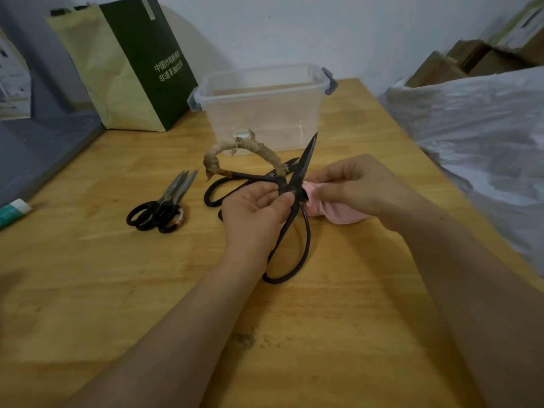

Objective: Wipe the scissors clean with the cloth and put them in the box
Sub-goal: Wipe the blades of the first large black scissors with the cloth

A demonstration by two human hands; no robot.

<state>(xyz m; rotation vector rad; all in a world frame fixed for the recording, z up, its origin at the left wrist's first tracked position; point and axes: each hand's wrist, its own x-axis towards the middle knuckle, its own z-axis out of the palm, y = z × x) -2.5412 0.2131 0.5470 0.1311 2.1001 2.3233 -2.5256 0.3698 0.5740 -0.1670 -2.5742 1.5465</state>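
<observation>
Head cam: left grip [256, 210] pinches black scissors [297, 178] at pivot, right grip [353, 187] holds cloth [338, 214] on blade, wrapped I think. Thin pinch could slip mid-wipe, w/ edge cutting skin.

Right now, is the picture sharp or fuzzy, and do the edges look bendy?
Head view: slightly soft everywhere, fuzziest at the corners; the wide lens bows the table edges; light is even and dim, with faint shadows under the held scissors; the clear box shows mild sheen, no harsh glare.
</observation>
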